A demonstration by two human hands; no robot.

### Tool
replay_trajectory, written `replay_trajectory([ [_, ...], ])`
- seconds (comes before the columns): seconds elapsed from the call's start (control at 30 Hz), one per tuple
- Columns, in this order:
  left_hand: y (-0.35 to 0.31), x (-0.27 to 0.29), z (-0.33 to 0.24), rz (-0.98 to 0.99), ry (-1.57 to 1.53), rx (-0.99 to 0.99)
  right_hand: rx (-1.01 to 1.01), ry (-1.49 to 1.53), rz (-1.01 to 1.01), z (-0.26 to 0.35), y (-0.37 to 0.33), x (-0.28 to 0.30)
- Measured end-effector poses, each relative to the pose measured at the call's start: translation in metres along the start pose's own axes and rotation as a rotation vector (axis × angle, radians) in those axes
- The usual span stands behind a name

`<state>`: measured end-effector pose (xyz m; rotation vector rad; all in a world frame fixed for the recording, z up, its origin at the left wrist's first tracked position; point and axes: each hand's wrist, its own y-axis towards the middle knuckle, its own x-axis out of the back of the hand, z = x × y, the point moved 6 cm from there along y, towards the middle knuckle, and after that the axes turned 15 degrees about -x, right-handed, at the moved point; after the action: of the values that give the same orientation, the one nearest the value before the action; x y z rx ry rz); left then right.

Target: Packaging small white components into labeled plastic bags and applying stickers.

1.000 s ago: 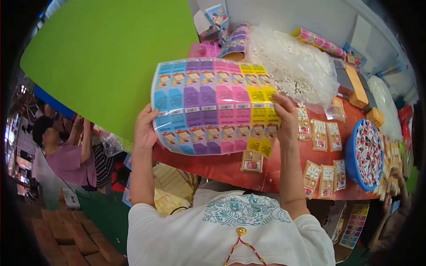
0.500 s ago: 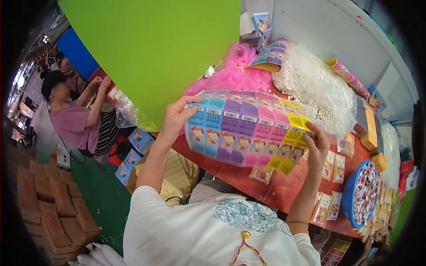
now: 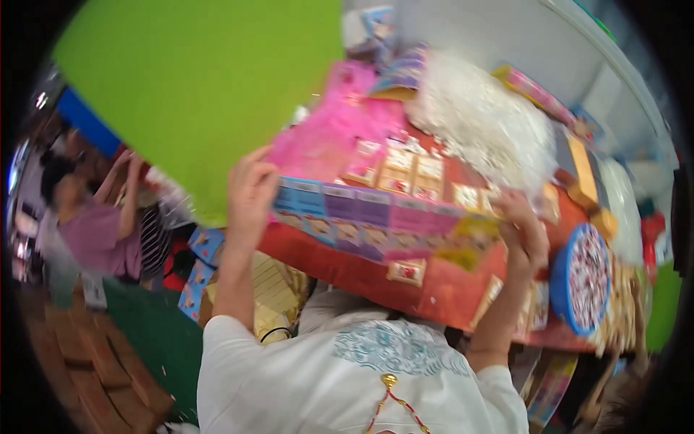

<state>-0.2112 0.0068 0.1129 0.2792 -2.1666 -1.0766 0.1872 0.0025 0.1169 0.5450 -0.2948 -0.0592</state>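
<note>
A printed paper sheet (image 3: 365,226) with blue, purple, pink and yellow panels stretches between my hands over the red table. My left hand (image 3: 251,194) is closed on its blue end, and my right hand (image 3: 523,231) grips the yellow end. The sheet is tilted, so its printed face looks foreshortened and blurred. Just beyond its far edge lie small wooden trays (image 3: 397,171) with white and red contents. Another small wooden tray (image 3: 407,272) rests on the table by the sheet's near edge.
A pink plastic bag (image 3: 318,148) and a clear bag of white beads (image 3: 481,116) lie behind. At right stands a blue basin (image 3: 557,278) of small red and white packets. A green panel (image 3: 195,94) rises at left, with a co-worker in a purple top (image 3: 101,242) past it.
The sheet has come down and tipped flatter, uncovering the wooden trays behind it. Both hands stay on its ends. The whole view has shifted and blurred.
</note>
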Motion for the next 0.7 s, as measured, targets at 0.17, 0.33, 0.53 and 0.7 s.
replay_trajectory([
  [0.17,0.012,-0.024,-0.104,0.144,-0.077,-0.402,0.291,-0.229,0.073,0.043,-0.009,-0.017],
  [0.33,-0.016,-0.069,-0.169,0.331,0.072,-0.564,0.412,-0.323,0.225,0.094,-0.029,-0.071],
  [0.53,-0.035,-0.065,-0.143,0.270,0.010,-0.457,0.387,-0.128,0.188,0.075,-0.018,-0.038],
  [0.7,-0.053,-0.045,-0.113,0.416,-0.059,-0.262,0.290,-0.062,-0.008,0.047,0.000,0.018],
])
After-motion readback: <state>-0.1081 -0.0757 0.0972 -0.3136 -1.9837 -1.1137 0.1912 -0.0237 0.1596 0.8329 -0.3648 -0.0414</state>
